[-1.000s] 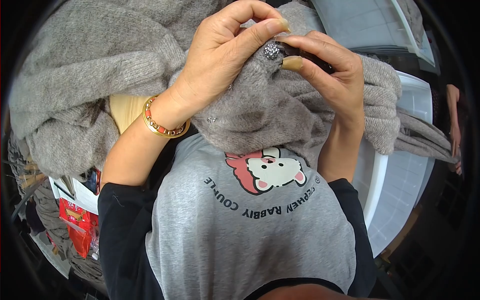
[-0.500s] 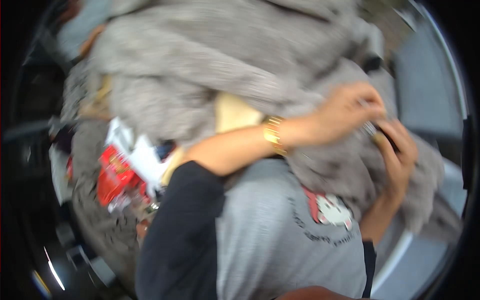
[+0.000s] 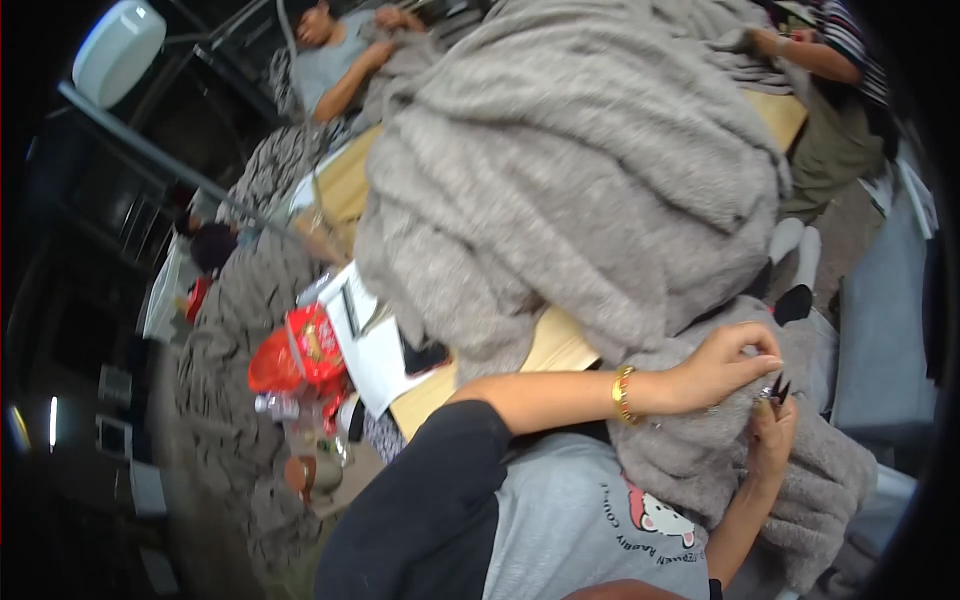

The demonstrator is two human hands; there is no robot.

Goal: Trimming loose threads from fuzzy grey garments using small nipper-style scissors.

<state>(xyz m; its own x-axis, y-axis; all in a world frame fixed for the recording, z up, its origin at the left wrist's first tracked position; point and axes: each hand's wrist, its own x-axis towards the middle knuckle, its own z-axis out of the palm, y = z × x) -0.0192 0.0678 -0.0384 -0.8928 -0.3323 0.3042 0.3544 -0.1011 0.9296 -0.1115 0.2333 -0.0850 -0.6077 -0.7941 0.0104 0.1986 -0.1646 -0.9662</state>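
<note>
My left hand [image 3: 715, 378], with a gold bracelet [image 3: 624, 394] at its wrist, is closed in a pinch of thumb and forefinger. Whatever lies in that pinch is too small to make out. Just below and to the right, my right hand [image 3: 770, 440] grips small thread snips [image 3: 781, 388], their dark pointed blades sticking up close to the left fingertips. Grey-brown fluffy fabric [image 3: 690, 455] lies under both hands and across my lap. It joins the big heap of the same fabric [image 3: 570, 170] piled on the table ahead.
Bare wooden tabletop [image 3: 555, 345] shows beside the heap. At left are white papers [image 3: 378, 362], a red plastic bag [image 3: 315, 345], a clear bottle [image 3: 277, 405] and more fabric [image 3: 215, 400]. One co-worker [image 3: 345, 75] sits far left, another [image 3: 840, 70] far right. A grey-blue panel [image 3: 885, 310] stands at right.
The view has swung up and left, bringing both co-workers and more of the table into sight. My hands remain close together, and the snips' blades now show clearly.
</note>
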